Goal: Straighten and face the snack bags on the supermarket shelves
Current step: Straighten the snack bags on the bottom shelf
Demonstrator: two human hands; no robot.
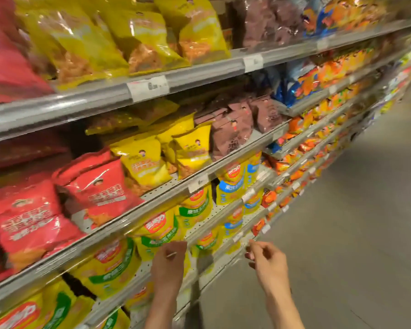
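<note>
Two hands work at the lower shelves of a long supermarket run. The left hand reaches in at a yellow-and-green snack bag on the third shelf from the top; its fingers are curled against the bag's lower edge, though blur hides whether they pinch it or only touch it. The right hand hangs in front of the shelf edge, near a price tag, fingers loosely curled and holding nothing. This bag leans forward, so the reach is probably meant to set it upright, label out. Above, red bags, yellow bags and brown bags stand unevenly, several tilted. Shelving is grey perforated metal with clear front rails; a grey floor runs along the aisle.
</note>
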